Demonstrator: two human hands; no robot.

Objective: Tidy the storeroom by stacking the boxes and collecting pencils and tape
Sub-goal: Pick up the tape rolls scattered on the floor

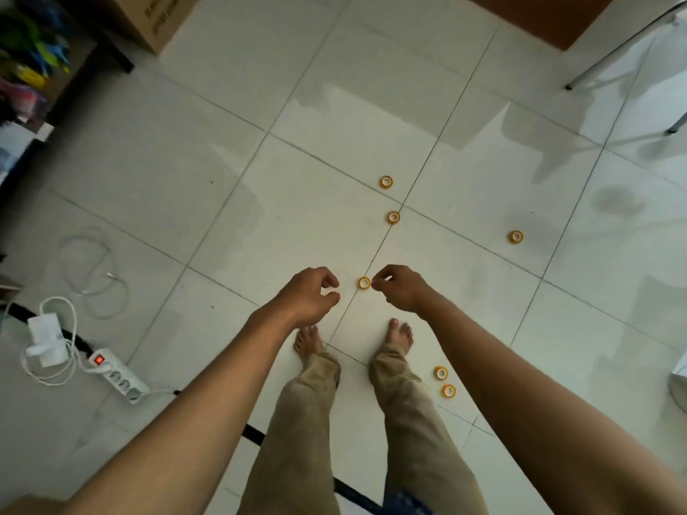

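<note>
Several small yellow tape rolls lie scattered on the white tiled floor. One roll (364,282) lies on the floor between my two hands as seen from above. Two more (393,217) (386,182) lie farther ahead, and one (515,237) is off to the right. A pair (441,373) (448,391) lies by my right foot. My left hand (310,297) hangs over the floor, its fingers loosely curled and holding nothing. My right hand (399,289) has its fingertips curled to the thumb beside the near roll, well above the floor. No pencils are in view.
A cardboard box (163,20) stands at the top left beside a dark shelf (44,68) of coloured goods. A white power strip (119,377) with cables lies on the floor at the left. Metal furniture legs (568,85) stand at the top right. My bare feet (308,341) are below my hands.
</note>
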